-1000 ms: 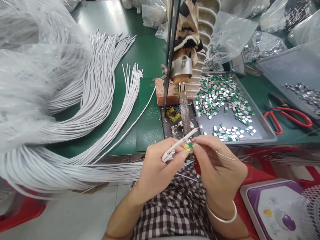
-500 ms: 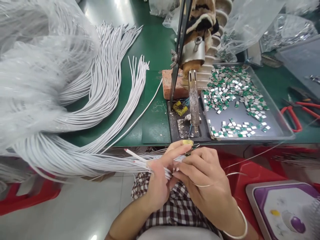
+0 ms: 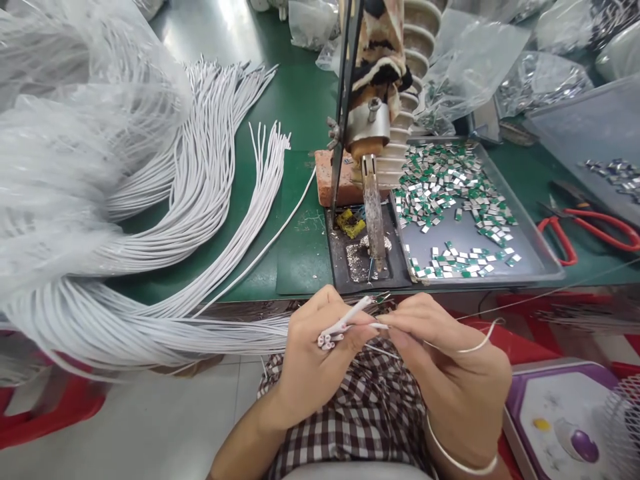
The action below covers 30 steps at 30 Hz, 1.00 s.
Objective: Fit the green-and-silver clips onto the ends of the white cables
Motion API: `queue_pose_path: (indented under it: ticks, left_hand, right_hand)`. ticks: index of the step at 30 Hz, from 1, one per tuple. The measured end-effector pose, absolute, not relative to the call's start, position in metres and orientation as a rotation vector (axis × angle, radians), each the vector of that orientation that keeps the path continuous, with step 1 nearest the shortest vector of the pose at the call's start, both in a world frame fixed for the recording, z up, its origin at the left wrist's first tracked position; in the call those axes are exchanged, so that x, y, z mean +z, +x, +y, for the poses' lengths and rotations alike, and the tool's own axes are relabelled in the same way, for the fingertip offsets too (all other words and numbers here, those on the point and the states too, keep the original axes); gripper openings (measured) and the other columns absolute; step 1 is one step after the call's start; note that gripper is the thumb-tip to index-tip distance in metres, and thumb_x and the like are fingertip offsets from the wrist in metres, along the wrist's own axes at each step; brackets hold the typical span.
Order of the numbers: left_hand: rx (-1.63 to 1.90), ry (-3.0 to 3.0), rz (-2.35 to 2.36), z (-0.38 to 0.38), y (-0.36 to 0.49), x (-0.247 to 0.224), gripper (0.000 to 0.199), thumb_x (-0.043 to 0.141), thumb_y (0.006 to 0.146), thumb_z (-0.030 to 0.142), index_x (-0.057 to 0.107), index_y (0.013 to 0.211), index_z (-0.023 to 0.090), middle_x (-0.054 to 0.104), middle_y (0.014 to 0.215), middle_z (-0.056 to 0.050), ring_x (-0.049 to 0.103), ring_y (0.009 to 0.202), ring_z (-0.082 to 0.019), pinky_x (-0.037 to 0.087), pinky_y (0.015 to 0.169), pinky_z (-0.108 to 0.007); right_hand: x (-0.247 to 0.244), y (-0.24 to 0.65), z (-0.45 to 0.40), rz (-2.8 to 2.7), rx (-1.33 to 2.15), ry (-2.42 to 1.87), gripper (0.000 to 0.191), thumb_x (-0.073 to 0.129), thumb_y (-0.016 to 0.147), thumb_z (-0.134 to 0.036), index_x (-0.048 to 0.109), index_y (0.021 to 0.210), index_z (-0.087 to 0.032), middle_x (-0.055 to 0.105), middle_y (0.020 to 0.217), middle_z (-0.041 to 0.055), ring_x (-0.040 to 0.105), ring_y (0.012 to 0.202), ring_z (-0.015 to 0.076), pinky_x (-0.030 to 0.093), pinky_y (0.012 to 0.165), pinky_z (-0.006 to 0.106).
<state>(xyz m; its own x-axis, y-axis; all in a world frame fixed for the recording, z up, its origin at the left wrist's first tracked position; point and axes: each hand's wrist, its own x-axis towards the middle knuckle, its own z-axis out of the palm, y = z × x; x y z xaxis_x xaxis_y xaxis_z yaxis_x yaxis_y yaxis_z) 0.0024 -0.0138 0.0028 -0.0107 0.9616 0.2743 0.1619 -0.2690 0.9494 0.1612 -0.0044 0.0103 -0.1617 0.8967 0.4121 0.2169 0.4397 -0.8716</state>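
Note:
My left hand [image 3: 313, 353] is closed around a small bunch of white cables [image 3: 327, 341], whose cut round ends face me. One thicker white piece [image 3: 356, 313] sticks up past its fingers towards the upper right. Close by on the right, my right hand [image 3: 440, 360] is pinched, its thumb and finger meeting a thin white cable end [image 3: 383, 326] by the left fingertips. A thin white strand [image 3: 483, 345] curls out behind the right hand's fingers. Some dark bare wire tips [image 3: 383, 297] show just above the hands. Both hands are over a checked cloth [image 3: 345, 433] on my lap.
Long white cables [image 3: 200, 200] spill from a plastic bag [image 3: 75, 167] on the left. Ahead stands a soldering iron [image 3: 373, 207] on a stand, beside a brick [image 3: 325, 177]. A tray [image 3: 545, 267] of small green boards and red-handled cutters [image 3: 560, 240] lie rightward.
My left hand has turned and closed round the cables, with their ends now facing me. My right hand has shifted right, its fingertips now at a thin cable end. The view has shifted slightly.

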Motion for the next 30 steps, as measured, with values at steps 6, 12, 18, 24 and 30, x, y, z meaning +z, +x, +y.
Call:
queue_pose_path:
  ticks: [6, 12, 18, 24, 30]
  left_hand:
    - [1.319, 1.531, 1.224, -0.010, 0.001, 0.004, 0.010, 0.070, 0.087, 0.021, 0.072, 0.078, 0.019, 0.056, 0.062, 0.001, 0.047, 0.059, -0.012, 0.036, 0.053, -0.024]
    - [1.343, 1.547, 1.233, -0.005, 0.002, 0.002, 0.010, 0.071, 0.087, 0.023, 0.073, 0.078, 0.019, 0.056, 0.061, 0.001, 0.048, 0.060, -0.013, 0.038, 0.055, -0.025]
    - [1.359, 1.505, 1.069, -0.003, 0.000, -0.006, 0.009, 0.072, 0.086, 0.017, 0.072, 0.078, 0.021, 0.058, 0.066, 0.001, 0.050, 0.065, -0.012, 0.039, 0.057, -0.023]
    - [1.319, 1.340, 1.099, -0.003, -0.001, -0.009, 0.010, 0.067, 0.090, 0.021, 0.075, 0.084, 0.020, 0.064, 0.080, -0.003, 0.057, 0.072, -0.014, 0.043, 0.065, -0.026]
    - [1.263, 1.284, 1.130, -0.004, 0.006, -0.013, 0.009, 0.068, 0.089, 0.024, 0.076, 0.086, 0.020, 0.070, 0.097, -0.007, 0.064, 0.089, -0.018, 0.048, 0.078, -0.028]
  right_hand:
    - [0.013, 0.164, 0.001, -1.641, 0.912, -0.976, 0.026, 0.063, 0.083, -0.001, 0.073, 0.091, -0.024, 0.072, 0.076, -0.0018, 0.061, 0.071, 0.0126, 0.051, 0.063, 0.027]
    - [0.015, 0.159, 0.000, -1.554, 0.988, -1.076, 0.020, 0.062, 0.085, -0.006, 0.074, 0.087, -0.023, 0.068, 0.072, -0.0005, 0.060, 0.067, 0.0131, 0.047, 0.060, 0.026]
    - [0.017, 0.169, 0.010, -1.579, 1.291, -1.023, 0.024, 0.048, 0.095, -0.020, 0.063, 0.078, -0.018, 0.058, 0.067, -0.0004, 0.053, 0.059, 0.0112, 0.044, 0.055, 0.024]
    - [0.004, 0.198, 0.064, -1.939, 0.120, -1.526, 0.015, 0.057, 0.090, -0.022, 0.072, 0.088, -0.019, 0.072, 0.083, 0.0071, 0.062, 0.083, 0.0234, 0.045, 0.072, 0.036]
    - [-0.010, 0.208, 0.100, -2.125, 0.280, -1.575, 0.008, 0.064, 0.076, -0.011, 0.069, 0.076, -0.019, 0.071, 0.078, 0.0044, 0.063, 0.076, 0.0221, 0.045, 0.069, 0.034]
